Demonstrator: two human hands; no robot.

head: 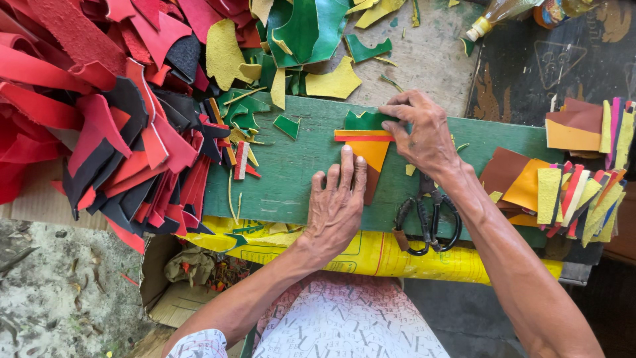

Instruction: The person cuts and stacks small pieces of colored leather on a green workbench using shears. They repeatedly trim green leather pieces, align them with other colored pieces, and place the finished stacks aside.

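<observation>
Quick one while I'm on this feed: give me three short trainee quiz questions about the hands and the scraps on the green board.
1. True or false: the left hand lies flat on the green board.
2. What does the right hand press on? A) black scissors B) layered coloured pieces C) bottle
3. Which tool lies by the right wrist?

Key
1. True.
2. B, the layered coloured pieces.
3. The black scissors.

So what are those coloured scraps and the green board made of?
The scraps look like leather or imitation leather: smooth coloured faces, matte dark backs, curling edges. The board looks like painted wood, its green coat scratched and worn. The scissors look like dark metal.
</observation>
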